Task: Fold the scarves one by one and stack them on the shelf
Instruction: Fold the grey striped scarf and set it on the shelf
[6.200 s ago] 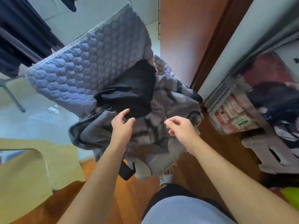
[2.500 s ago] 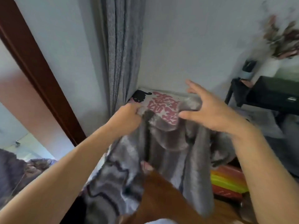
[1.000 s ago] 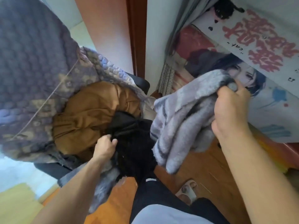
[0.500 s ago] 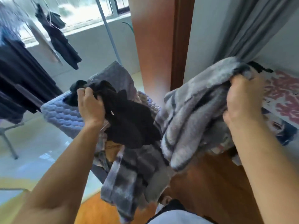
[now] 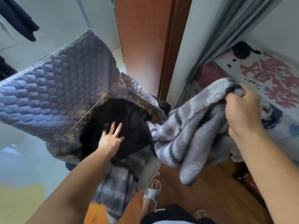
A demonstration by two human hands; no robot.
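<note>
A fluffy grey striped scarf (image 5: 191, 131) hangs bunched in the air at centre right; my right hand (image 5: 242, 113) grips its upper end. A black scarf (image 5: 129, 120) lies in a heap on the chair seat at centre, and my left hand (image 5: 111, 138) rests on it with fingers spread and straight. Below the black one, a grey plaid scarf (image 5: 116, 188) droops off the seat toward the floor.
A blue quilted cover (image 5: 53, 94) drapes the chair at left. A printed poster board (image 5: 271, 88) leans at right beside a grey curtain (image 5: 226, 34). A brown door frame (image 5: 169, 46) stands behind. My sandalled foot (image 5: 152, 191) is on the wooden floor.
My left hand has dropped the black scarf back on the chair and now lies flat on it. The grey scarf stays gripped in my right hand.
</note>
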